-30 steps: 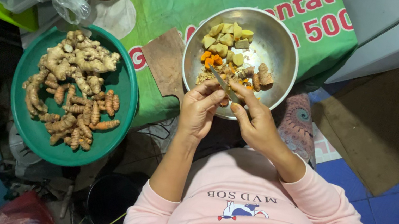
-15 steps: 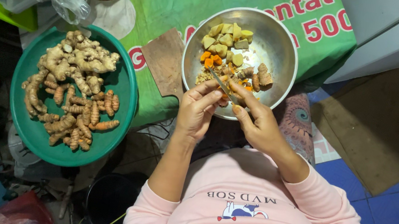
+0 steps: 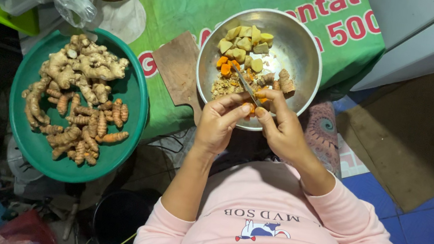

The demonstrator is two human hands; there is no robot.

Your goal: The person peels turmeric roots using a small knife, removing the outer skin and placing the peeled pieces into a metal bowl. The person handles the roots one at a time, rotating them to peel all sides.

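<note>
Orange root piece [image 3: 251, 108] mostly hidden by fingers [image 3: 233, 110], knife [image 3: 245, 86] handle hidden.

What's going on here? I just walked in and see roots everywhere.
A person in a pink top is peeling a small orange root piece over a steel bowl. The left hand holds the piece while the right hand works a small knife against it. The bowl already holds cut yellow and orange pieces and peelings. Beside it, a green tray holds a pile of whole, unpeeled ginger and turmeric roots, and a small wooden board lies between them.
</note>
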